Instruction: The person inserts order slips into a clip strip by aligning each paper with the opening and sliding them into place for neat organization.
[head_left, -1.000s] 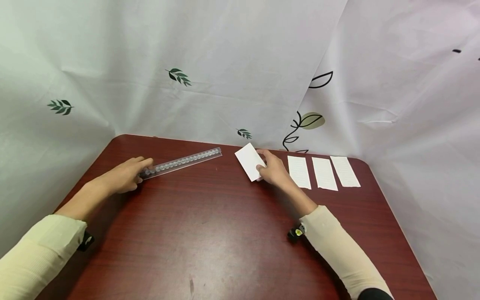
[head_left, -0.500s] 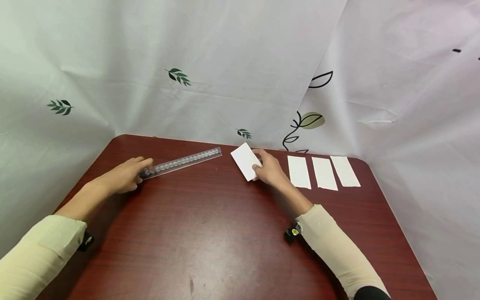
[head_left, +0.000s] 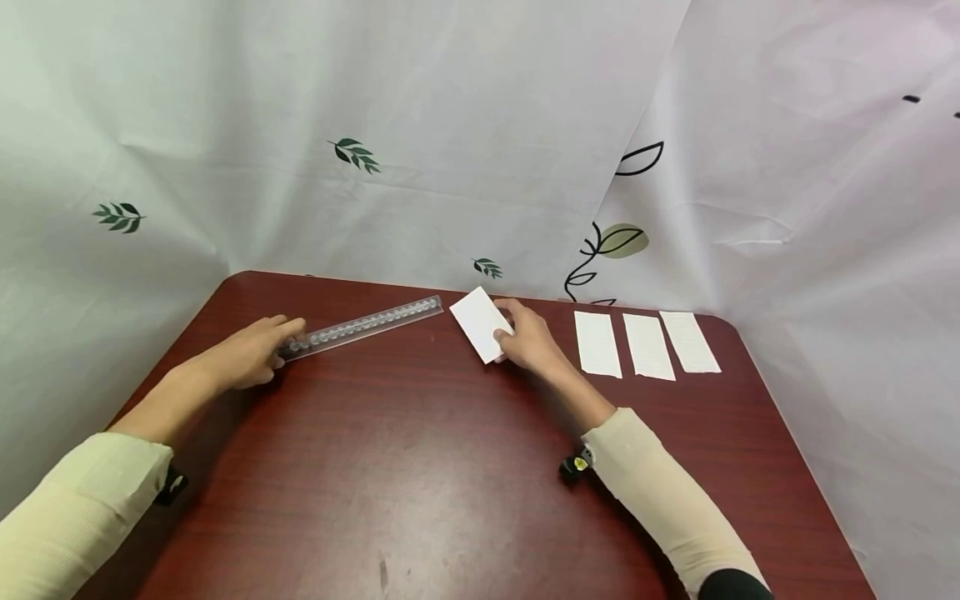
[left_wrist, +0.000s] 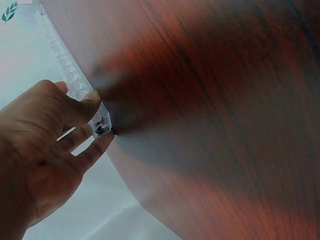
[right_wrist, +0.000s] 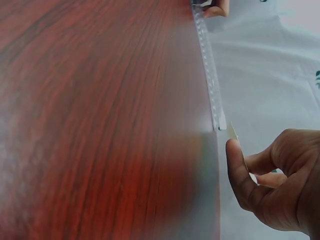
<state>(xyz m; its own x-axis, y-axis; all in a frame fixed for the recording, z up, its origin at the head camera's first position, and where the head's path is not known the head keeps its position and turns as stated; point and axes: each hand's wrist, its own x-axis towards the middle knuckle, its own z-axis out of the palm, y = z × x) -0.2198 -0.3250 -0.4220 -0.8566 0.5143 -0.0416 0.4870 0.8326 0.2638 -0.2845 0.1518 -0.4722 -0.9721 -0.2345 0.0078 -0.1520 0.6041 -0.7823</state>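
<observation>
And across went the right hand (head_left: 528,337), sliding leftward along the upper middle of the frame and bringing the white card (head_left: 480,323) closer to the end of the clear strip (head_left: 367,323), while the left hand (head_left: 251,350) and that strip held their spots! The right one had the card pinched by its right-hand edge, thumb over the near face and fingers behind, a grip that seemed chosen to leave most of the surface uncovered. Over at left of centre, the other of the two hands was closed round the lower-left end of the strip, thumb on one side and fingers on the other, probably to keep it from sliding or rolling on the dark red counter (head_left: 420,467). The strip ran slantwise up to the right from there, rounded clear bits lined up along it, and its free end stopped just short of the card, with a narrow gap in the head view; whether the card touched the counter, nobody could tell. Out at the right of the frame, three white slips, the left slip (head_left: 597,344), the middle slip (head_left: 648,346) and the right slip (head_left: 690,342), lay side by side, spaced apart, perhaps so each could be picked up singly
</observation>
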